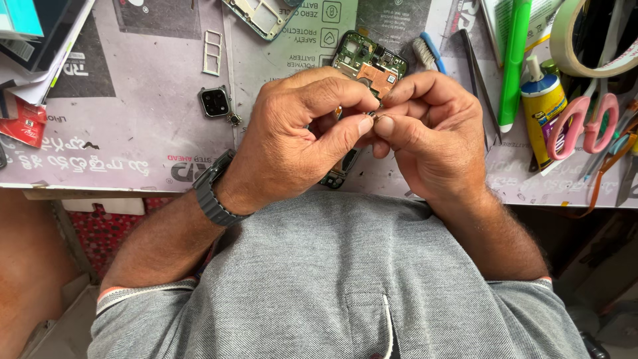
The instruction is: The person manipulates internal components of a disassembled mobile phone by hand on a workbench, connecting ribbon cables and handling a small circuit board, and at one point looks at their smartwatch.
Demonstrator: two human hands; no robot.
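Left hand (pixel 296 126) and right hand (pixel 425 133) meeting at centre, fingers (pixel 362 126) of both pinched together on a tiny metal part (pixel 372 116), opened phone (pixel 369 63) on the tabletop (pixel 133 133) beneath toward 12 o'clock, camera module (pixel 214 102) at 10 o'clock, glue bottle (pixel 541 106) at 2 o'clock

A single head-worn view looks steeply down from close above, over the person's grey shirt (pixel 345 279), facing the workbench (pixel 133 133). Beyond the fingers (pixel 372 123) lies the bench's far side; nearer than them, the chest fills the frame.
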